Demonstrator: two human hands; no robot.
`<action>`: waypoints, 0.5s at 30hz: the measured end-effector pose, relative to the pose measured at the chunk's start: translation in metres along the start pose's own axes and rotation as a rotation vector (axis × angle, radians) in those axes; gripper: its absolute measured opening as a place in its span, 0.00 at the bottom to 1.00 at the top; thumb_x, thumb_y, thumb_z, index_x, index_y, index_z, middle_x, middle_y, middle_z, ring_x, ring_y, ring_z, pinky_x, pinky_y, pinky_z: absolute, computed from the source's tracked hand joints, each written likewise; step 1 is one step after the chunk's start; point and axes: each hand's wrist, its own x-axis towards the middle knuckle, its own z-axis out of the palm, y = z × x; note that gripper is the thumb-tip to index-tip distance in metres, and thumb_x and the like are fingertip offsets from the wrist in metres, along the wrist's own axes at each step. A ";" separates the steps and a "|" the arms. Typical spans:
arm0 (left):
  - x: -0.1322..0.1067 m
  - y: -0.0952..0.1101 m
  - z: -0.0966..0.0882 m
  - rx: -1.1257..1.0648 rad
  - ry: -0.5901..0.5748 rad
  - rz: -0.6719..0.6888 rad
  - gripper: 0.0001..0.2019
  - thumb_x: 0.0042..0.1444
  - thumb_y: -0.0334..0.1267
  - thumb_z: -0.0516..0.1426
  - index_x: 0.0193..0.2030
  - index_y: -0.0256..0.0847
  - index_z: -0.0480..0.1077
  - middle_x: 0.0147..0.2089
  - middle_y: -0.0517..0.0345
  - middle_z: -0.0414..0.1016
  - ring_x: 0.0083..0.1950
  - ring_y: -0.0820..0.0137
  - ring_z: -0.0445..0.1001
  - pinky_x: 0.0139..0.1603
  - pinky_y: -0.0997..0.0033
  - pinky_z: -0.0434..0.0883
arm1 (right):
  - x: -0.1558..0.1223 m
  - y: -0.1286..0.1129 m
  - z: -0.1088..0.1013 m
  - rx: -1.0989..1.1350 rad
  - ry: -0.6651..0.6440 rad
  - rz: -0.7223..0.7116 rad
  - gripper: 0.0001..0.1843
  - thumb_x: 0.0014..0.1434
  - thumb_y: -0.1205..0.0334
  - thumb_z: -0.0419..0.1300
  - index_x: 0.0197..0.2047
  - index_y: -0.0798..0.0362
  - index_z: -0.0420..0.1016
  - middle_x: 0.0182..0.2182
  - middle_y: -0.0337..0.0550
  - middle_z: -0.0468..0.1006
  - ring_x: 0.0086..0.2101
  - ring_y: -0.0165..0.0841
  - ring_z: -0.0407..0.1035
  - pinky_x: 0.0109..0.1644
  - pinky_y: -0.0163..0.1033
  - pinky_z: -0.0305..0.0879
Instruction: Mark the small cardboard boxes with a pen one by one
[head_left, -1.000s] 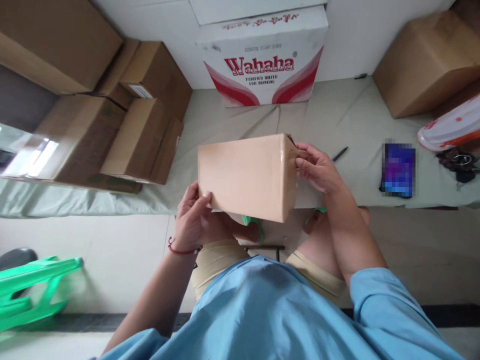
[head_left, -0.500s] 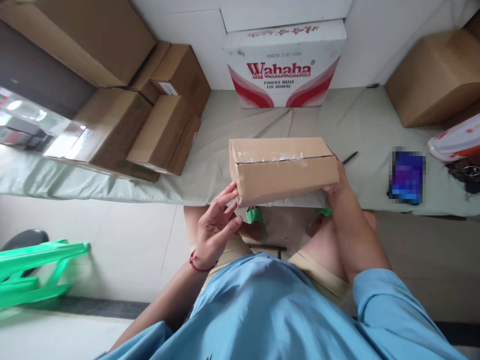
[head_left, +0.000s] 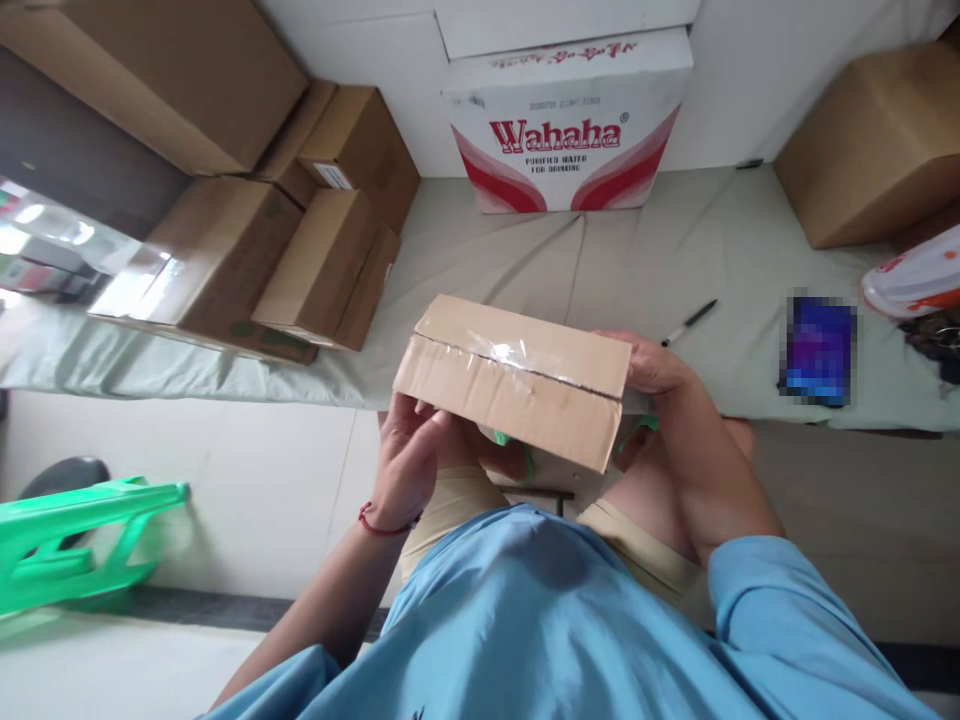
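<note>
A brown cardboard box (head_left: 517,380) is held up over the table's front edge, tilted so that its right end is lower and nearer to me. Clear shiny tape runs along the dark seam on the side facing up. My left hand (head_left: 409,440) grips the box at its left end, the fingers partly hidden beneath it and the thumb along the lower edge. Around the far right corner, my right hand (head_left: 652,362) is closed on the box, its fingertips out of sight behind the cardboard. A pen (head_left: 690,323) lies on the cloth just right of that hand.
Several cardboard boxes (head_left: 315,260) are stacked at the left. A white and red Wahaha carton (head_left: 566,140) stands at the back of the cloth-covered table (head_left: 480,235). At the right are a blurred-out phone-like object (head_left: 817,350) and another box (head_left: 870,150). A green stool (head_left: 90,540) lies at lower left.
The box has turned, its right end coming toward me and its left end shifting left. My left hand has gone from loosely touching the corner to gripping beneath it. The pen now shows fully.
</note>
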 end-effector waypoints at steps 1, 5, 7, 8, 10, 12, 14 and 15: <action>-0.001 0.002 -0.002 -0.044 -0.025 -0.067 0.22 0.56 0.52 0.74 0.54 0.49 0.80 0.51 0.54 0.82 0.57 0.60 0.80 0.54 0.67 0.80 | -0.002 -0.004 0.001 -0.009 -0.024 -0.032 0.43 0.52 0.36 0.82 0.66 0.44 0.84 0.63 0.50 0.84 0.63 0.43 0.78 0.71 0.46 0.71; 0.000 0.010 -0.005 -0.159 -0.123 -0.366 0.32 0.60 0.73 0.64 0.56 0.48 0.80 0.63 0.49 0.81 0.59 0.52 0.82 0.50 0.56 0.86 | -0.003 -0.020 0.006 -0.037 -0.145 -0.153 0.37 0.51 0.44 0.84 0.63 0.39 0.87 0.73 0.50 0.76 0.73 0.47 0.68 0.76 0.51 0.64; 0.000 0.012 -0.002 -0.178 -0.058 -0.387 0.31 0.56 0.69 0.70 0.55 0.48 0.80 0.61 0.51 0.82 0.55 0.56 0.84 0.48 0.60 0.87 | 0.000 -0.022 0.007 -0.058 -0.216 -0.164 0.35 0.53 0.45 0.84 0.63 0.37 0.87 0.73 0.49 0.75 0.74 0.48 0.67 0.77 0.53 0.62; 0.000 0.013 0.000 -0.185 -0.004 -0.371 0.27 0.54 0.62 0.75 0.52 0.48 0.80 0.57 0.54 0.83 0.51 0.60 0.84 0.47 0.64 0.86 | 0.001 -0.022 0.008 -0.072 -0.251 -0.167 0.33 0.54 0.45 0.83 0.63 0.36 0.87 0.73 0.48 0.75 0.74 0.48 0.66 0.78 0.54 0.61; -0.001 0.012 0.002 -0.204 0.077 -0.334 0.22 0.49 0.47 0.79 0.47 0.47 0.79 0.49 0.61 0.84 0.46 0.68 0.83 0.46 0.72 0.85 | 0.004 -0.021 0.008 -0.108 -0.325 -0.180 0.31 0.55 0.45 0.82 0.62 0.34 0.88 0.74 0.46 0.74 0.76 0.48 0.63 0.80 0.54 0.56; -0.002 0.012 0.001 -0.233 0.094 -0.306 0.23 0.45 0.38 0.80 0.44 0.48 0.78 0.45 0.64 0.84 0.43 0.70 0.83 0.47 0.74 0.85 | 0.005 -0.019 0.007 -0.162 -0.387 -0.191 0.36 0.53 0.44 0.83 0.65 0.34 0.86 0.77 0.46 0.69 0.79 0.49 0.57 0.82 0.55 0.50; -0.002 0.011 -0.001 -0.256 0.088 -0.268 0.24 0.43 0.35 0.81 0.44 0.49 0.78 0.45 0.65 0.84 0.42 0.70 0.83 0.46 0.75 0.85 | 0.005 -0.016 0.007 -0.209 -0.402 -0.170 0.50 0.49 0.44 0.85 0.73 0.36 0.78 0.81 0.47 0.61 0.81 0.50 0.52 0.84 0.54 0.45; -0.001 0.010 -0.002 -0.260 0.086 -0.245 0.25 0.42 0.34 0.81 0.45 0.49 0.79 0.45 0.64 0.85 0.42 0.70 0.83 0.46 0.75 0.85 | 0.004 -0.014 0.006 -0.220 -0.383 -0.145 0.59 0.47 0.43 0.86 0.78 0.36 0.71 0.83 0.48 0.57 0.81 0.50 0.50 0.84 0.53 0.44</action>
